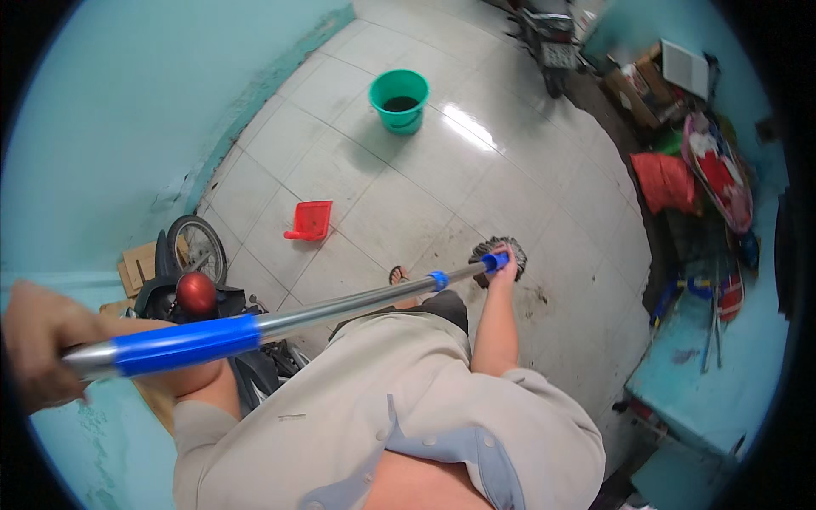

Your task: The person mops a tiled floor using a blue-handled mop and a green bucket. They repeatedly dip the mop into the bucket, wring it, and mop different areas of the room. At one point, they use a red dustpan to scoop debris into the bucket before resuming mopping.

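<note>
A mop [348, 302] with a metal pole and blue grip sleeves slants across my body. My left hand [47, 344], slightly blurred at the far left, is closed around the pole's upper end. Farther down, my right hand [505, 260] grips the blue part just above the mop head. The grey stringy mop head [521, 253] is partly hidden behind that hand, over the tiled floor; whether it touches the tiles I cannot tell. Dark dirt smudges [540, 296] mark the tiles near it.
A green bucket [399, 78] with dark contents stands ahead. A red dustpan [313, 221] lies left of centre. One motorbike [197, 291] is close on my left; another [552, 42] stands at the far right. Cardboard boxes [633, 93] and a red bag [665, 183] line the right wall.
</note>
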`<state>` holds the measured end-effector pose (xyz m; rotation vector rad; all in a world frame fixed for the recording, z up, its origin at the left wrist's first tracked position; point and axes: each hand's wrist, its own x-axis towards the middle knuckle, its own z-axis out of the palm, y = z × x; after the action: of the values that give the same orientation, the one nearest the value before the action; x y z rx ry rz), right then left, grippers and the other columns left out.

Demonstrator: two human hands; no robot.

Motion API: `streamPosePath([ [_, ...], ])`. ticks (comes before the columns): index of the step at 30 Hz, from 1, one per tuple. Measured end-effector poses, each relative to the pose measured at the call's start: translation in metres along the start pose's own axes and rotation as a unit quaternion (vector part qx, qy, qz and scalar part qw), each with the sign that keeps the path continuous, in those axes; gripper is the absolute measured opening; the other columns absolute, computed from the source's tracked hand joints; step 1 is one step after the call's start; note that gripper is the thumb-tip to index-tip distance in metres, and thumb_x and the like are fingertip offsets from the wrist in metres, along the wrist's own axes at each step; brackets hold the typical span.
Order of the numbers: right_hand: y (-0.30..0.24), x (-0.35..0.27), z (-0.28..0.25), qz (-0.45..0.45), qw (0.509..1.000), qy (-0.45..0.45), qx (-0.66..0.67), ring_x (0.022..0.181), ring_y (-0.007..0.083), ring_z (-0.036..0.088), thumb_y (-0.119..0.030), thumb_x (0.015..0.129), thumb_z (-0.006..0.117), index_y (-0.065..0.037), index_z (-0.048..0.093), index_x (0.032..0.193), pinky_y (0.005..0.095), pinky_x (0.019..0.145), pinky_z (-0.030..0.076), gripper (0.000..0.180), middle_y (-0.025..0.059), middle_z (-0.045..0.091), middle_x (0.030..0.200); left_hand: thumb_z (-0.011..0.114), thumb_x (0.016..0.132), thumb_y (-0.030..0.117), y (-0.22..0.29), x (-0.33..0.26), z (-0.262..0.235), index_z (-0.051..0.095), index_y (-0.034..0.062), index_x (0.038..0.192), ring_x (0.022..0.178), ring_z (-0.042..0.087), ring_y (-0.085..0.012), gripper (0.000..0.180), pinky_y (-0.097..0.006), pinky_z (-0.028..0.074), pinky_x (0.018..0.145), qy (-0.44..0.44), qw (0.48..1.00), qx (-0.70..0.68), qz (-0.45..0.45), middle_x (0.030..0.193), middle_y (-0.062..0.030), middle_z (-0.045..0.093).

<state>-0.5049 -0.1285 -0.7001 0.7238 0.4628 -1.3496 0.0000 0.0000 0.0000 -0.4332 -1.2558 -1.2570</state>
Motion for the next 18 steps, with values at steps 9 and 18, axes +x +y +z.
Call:
streamPosePath([
  [9, 0.131, 0.083, 0.108, -0.01, 0.995, 0.01, -0.1, 0.05, 0.012, 0.049, -0.005, 0.096, 0.064, -0.012, 0.043, 0.072, 0.0278, 0.054, 0.049, 0.032, -0.0011, 0.048, 0.059, 0.053, 0.091, 0.017, -0.104, -0.164, -0.139, 0.068, -0.0056, 0.113, 0.112, 0.07, -0.0367, 0.035, -0.054, 0.05, 0.108, 0.218, 0.886, 0.317, -0.26, 0.117, -0.0277, 0.07],
  [18, 0.305, 0.231, 0.228, 0.02, 0.981, 0.021, -0.194, 0.049, 0.0124, 0.043, -0.006, 0.087, 0.062, -0.014, 0.041, 0.069, 0.0288, 0.051, 0.044, 0.029, -0.0028, 0.041, 0.058, 0.061, 0.103, 0.031, -0.01, -0.156, -0.24, 0.054, -0.0048, 0.147, 0.139, 0.055, -0.0337, 0.057, -0.047, 0.037, 0.12, 0.333, 0.583, 0.454, -0.586, 0.149, -0.0202, 0.058],
])
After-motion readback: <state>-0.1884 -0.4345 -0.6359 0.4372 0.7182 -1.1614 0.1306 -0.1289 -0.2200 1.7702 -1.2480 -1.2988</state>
